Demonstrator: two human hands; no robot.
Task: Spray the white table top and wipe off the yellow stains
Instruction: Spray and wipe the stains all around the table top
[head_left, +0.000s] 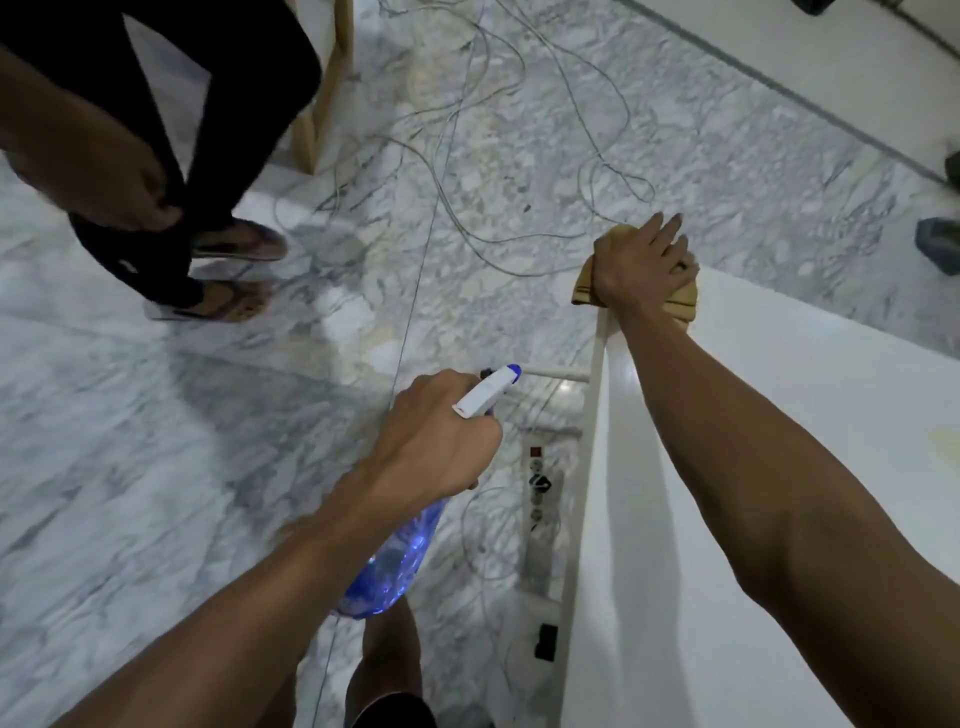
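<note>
Spray bottle (395, 561) hangs off the desk's left side over the floor, my left hand (431, 441) curled round its neck under the white trigger head. I judge the wiping is on — my right hand (641, 265) presses the tan cloth (680, 306) on the desk's (779, 415) far corner, fingers (670, 228) together. A faint yellow stain (943, 441) waits at right — next, sweep there.

My right hand (641, 265) presses a tan cloth (680, 304) on the white table top's (753, 467) far corner while my left hand (436, 441) grips a blue spray bottle (395, 561) beside it.
</note>
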